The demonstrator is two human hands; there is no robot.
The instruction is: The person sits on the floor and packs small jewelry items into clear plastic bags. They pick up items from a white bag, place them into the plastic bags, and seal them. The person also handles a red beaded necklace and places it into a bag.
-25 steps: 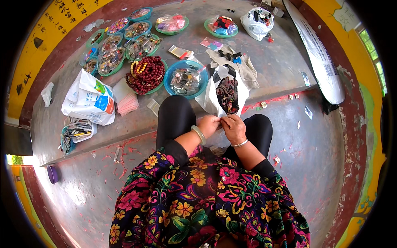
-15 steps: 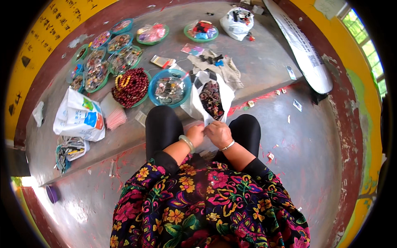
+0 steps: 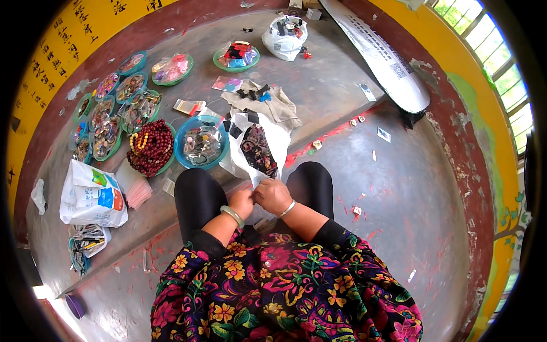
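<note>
Fingers: your left hand [image 3: 243,200] and right hand [image 3: 273,195] meet knuckle to knuckle between your knees, fingertips curled in and pinched on something too small to make out.

White plastic bag [image 3: 257,149]: crinkled film, mouth open, dark beaded contents; it lies just ahead of your fingers, long axis running away from you, its near edge touching them. Your right hand sits slightly closer to it.

Concrete ledge [image 3: 330,85]: grey, worn, carrying everything below.

Blue round dish [image 3: 181,138]: plastic rim, wrapped glinting pieces, just left of the bag.

Dark red bead heap [image 3: 149,151]: glossy round beads.

Bangles, one per wrist.
</note>
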